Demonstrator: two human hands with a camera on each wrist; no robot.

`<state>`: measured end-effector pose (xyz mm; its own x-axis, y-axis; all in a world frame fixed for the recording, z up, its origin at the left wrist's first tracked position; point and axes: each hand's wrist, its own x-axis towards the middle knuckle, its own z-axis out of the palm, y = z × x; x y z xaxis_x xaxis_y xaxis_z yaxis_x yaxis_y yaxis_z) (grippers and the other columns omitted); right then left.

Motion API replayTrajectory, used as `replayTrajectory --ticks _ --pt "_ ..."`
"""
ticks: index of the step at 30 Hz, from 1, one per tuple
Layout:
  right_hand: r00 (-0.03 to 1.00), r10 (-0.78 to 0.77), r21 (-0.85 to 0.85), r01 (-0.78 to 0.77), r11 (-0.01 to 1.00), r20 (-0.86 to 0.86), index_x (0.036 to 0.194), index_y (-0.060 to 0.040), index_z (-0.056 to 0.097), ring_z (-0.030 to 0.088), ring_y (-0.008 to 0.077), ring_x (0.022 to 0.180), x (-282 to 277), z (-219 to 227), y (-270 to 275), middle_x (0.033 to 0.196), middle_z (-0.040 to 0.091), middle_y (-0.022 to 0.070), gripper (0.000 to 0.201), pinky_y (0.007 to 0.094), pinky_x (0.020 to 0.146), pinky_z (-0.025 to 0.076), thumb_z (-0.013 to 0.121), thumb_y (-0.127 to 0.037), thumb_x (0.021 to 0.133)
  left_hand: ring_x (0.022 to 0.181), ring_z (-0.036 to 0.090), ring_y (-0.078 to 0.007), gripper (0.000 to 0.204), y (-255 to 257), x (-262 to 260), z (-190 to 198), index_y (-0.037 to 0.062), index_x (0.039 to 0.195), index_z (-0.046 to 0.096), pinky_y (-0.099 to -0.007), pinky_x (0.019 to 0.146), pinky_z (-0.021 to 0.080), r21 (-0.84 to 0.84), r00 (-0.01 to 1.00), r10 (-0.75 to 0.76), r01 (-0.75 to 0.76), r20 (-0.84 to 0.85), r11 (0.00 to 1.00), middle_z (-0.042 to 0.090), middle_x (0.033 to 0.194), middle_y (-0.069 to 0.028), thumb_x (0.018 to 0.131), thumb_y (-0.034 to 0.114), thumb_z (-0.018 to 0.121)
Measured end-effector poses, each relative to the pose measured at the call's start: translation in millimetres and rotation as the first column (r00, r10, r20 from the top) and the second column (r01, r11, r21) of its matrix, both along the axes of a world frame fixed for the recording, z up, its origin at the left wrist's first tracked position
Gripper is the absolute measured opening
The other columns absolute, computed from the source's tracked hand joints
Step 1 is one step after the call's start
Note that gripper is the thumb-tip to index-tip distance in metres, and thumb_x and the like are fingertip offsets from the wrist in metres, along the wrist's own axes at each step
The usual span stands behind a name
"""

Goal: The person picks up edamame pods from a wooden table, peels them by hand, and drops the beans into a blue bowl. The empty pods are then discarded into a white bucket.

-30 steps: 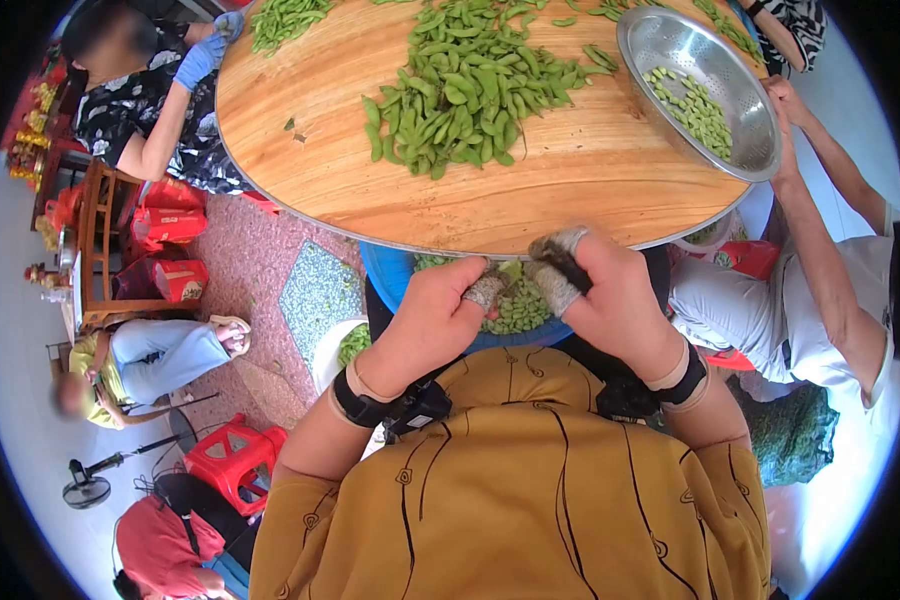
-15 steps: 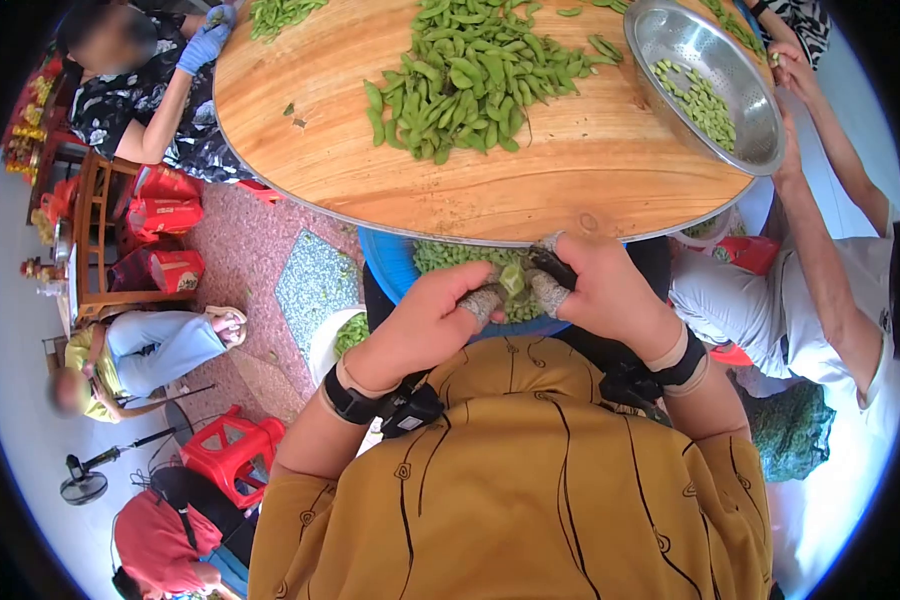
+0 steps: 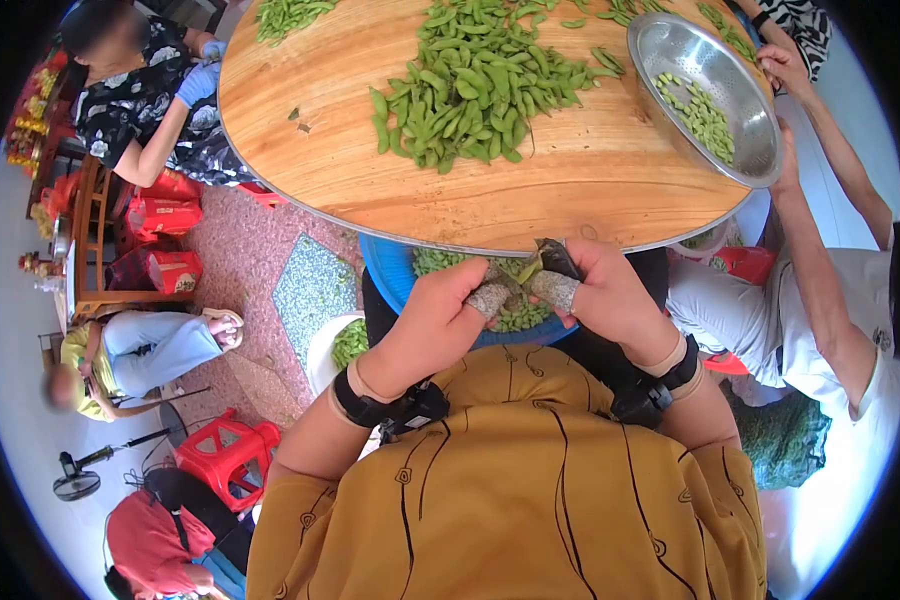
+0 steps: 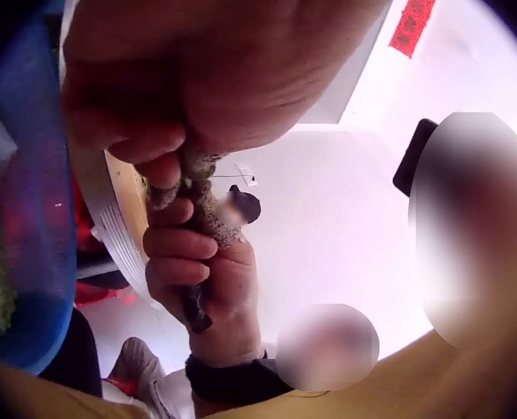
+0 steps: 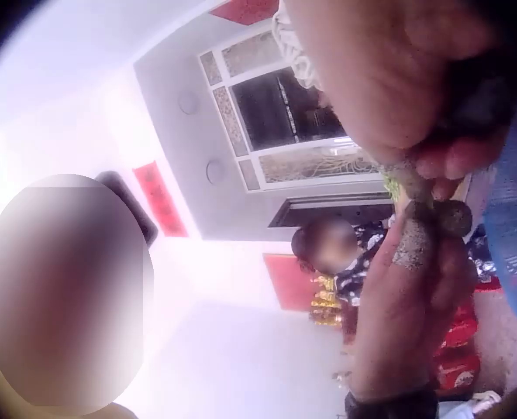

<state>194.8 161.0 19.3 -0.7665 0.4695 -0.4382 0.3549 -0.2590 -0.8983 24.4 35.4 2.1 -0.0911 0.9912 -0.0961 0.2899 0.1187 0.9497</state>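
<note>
My left hand (image 3: 432, 312) and right hand (image 3: 618, 302) meet at the fingertips over a blue basin (image 3: 388, 272) of shelled green beans (image 3: 518, 318). Grey fabric covers wrap the thumbs (image 3: 490, 297). Both hands pinch a green bean pod (image 3: 528, 270) between them, mostly hidden by the fingers. Something dark (image 3: 558, 258) lies along the right forefinger; in the left wrist view a dark end (image 4: 196, 312) sticks out below that hand's curled fingers. From the right wrist side, the covered fingertips (image 5: 413, 243) press close together.
The round wooden table (image 3: 310, 170) edges right up to my hands, bearing a pile of pods (image 3: 460, 110) and a metal colander (image 3: 760, 150) of beans. A white bucket (image 3: 322, 355) stands left of the basin. Other people sit around, one wearing blue gloves (image 3: 200, 82).
The pod showing upright between my fingertips half a second ago is now mostly covered, as the right hand has turned and its dark piece has tipped up. The gloved person's hands have lowered.
</note>
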Motion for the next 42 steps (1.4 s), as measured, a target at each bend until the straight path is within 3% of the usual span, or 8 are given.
replayTrajectory --ticks 6,10,12,15,20,28,34,42 --pt "0.894 0.041 0.123 0.017 0.992 -0.447 0.096 -0.0024 0.059 0.049 0.0040 0.057 1 -14 -9 0.073 0.057 -0.0017 0.014 0.0194 0.051 0.040 0.061 -0.014 0.088 0.052 0.036 -0.0073 0.017 -5 2 -4 0.0018 0.102 0.054 -0.0230 0.050 0.030 -0.117 0.126 0.088 0.244 0.988 0.963 0.051 0.067 -0.0006 0.097 0.016 0.047" --pt "0.946 0.020 -0.093 -0.053 0.994 -0.323 0.092 -0.0032 0.059 0.047 0.0051 0.054 6 -13 -3 0.071 0.056 -0.0015 0.011 0.0200 0.049 0.038 0.058 -0.014 0.091 0.052 0.038 -0.0076 0.018 2 3 -5 0.0023 0.101 0.055 -0.0233 0.051 0.032 -0.077 0.138 0.034 0.323 0.990 0.943 0.049 0.066 0.0014 0.098 0.018 0.047" --pt "0.964 -0.022 -0.156 -0.020 0.988 -0.265 0.091 -0.0030 0.058 0.046 0.0055 0.054 4 -11 0 0.071 0.055 -0.0013 0.012 0.0205 0.048 0.037 0.058 -0.014 0.091 0.054 0.041 -0.0069 0.019 9 7 5 0.0033 0.102 0.058 -0.0226 0.052 0.035 -0.236 0.892 0.088 0.022 0.444 0.971 0.050 0.068 0.0021 0.097 0.019 0.047" --pt "0.977 -0.148 -0.266 0.104 0.958 -0.154 0.090 -0.0023 0.058 0.047 0.0058 0.053 2 -14 -3 0.071 0.056 -0.0006 0.013 0.0207 0.047 0.038 0.058 -0.015 0.091 0.058 0.043 -0.0052 0.016 11 12 -14 0.0034 0.101 0.059 -0.0204 0.052 0.036 0.268 0.996 0.046 -0.066 0.081 0.961 0.052 0.070 0.0022 0.095 0.016 0.051" --pt "0.995 0.051 -0.058 -0.057 0.997 -0.087 0.091 -0.0015 0.059 0.049 0.0059 0.054 0 -4 3 0.069 0.058 0.0011 0.015 0.0216 0.048 0.040 0.060 -0.016 0.088 0.064 0.051 -0.0114 0.012 -6 -12 6 -0.0011 0.095 0.058 -0.0263 0.058 0.044 -0.202 0.883 0.091 0.005 0.460 0.979 0.056 0.072 -0.0025 0.087 0.007 0.058" --pt "0.994 0.049 0.647 0.027 0.762 -0.100 0.083 0.0017 0.056 0.056 0.0281 0.060 -32 26 47 0.067 0.058 0.0163 0.023 0.0383 0.056 0.044 0.066 -0.019 0.080 0.067 0.064 -0.0326 0.006 -133 -76 -44 0.0054 0.076 0.063 -0.0407 0.057 0.051 -0.369 0.393 -0.280 -0.172 -0.876 0.913 0.063 0.069 -0.0149 0.071 0.008 0.060" --pt "0.984 -0.136 0.946 0.153 0.287 -0.118 0.078 0.0010 0.053 0.060 0.0409 0.071 -108 40 70 0.072 0.061 0.0222 0.021 0.0471 0.063 0.048 0.065 -0.016 0.077 0.071 0.062 -0.0353 0.015 -113 -67 -29 0.0033 0.086 0.058 -0.0431 0.062 0.050 -0.280 0.582 -0.148 -0.142 -0.799 0.949 0.062 0.075 -0.0167 0.073 0.010 0.062" --pt "0.984 -0.177 0.927 0.061 0.371 0.006 0.080 0.0014 0.054 0.059 0.0383 0.065 -86 8 85 0.069 0.059 0.0208 0.026 0.0447 0.061 0.048 0.068 -0.020 0.075 0.076 0.060 -0.0361 0.023 -58 -44 -11 0.0034 0.097 0.057 -0.0434 0.065 0.049 -0.139 0.712 -0.116 0.026 -0.692 0.990 0.059 0.083 -0.0163 0.077 0.014 0.065"
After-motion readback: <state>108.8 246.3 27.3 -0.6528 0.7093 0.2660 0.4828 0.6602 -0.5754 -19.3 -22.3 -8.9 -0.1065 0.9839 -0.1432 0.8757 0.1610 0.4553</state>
